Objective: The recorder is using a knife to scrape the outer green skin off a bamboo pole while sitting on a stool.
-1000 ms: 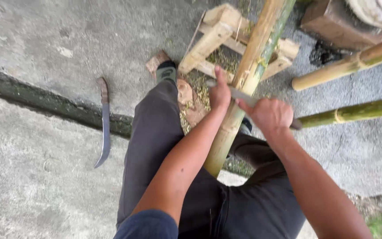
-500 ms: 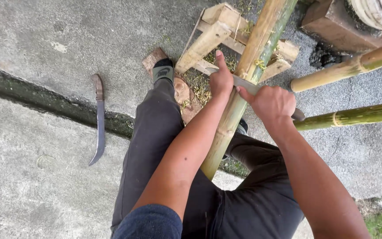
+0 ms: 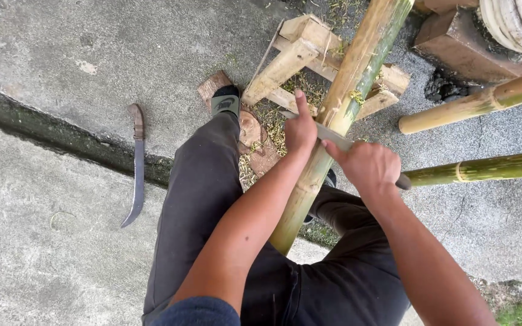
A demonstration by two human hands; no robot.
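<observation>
A thick bamboo pole (image 3: 357,72) runs from between my legs up onto a small wooden stand (image 3: 291,57). A knife blade (image 3: 333,137) lies crosswise on the pole's scraped, pale side. My right hand (image 3: 367,166) is closed around the knife's handle on the right of the pole. My left hand (image 3: 300,127) presses on the far end of the blade on the left of the pole, thumb pointing up. Green skin remains along the pole's right edge.
A curved, rusty machete (image 3: 136,163) lies on the concrete to the left, beside a dark gutter line (image 3: 43,130). Two more bamboo poles (image 3: 478,99) (image 3: 484,168) lie at the right. Wood shavings and a round wood block (image 3: 250,128) sit by my left foot.
Both hands and the blade have slid a little down the pole toward me. The view has shifted slightly; the machete has not moved.
</observation>
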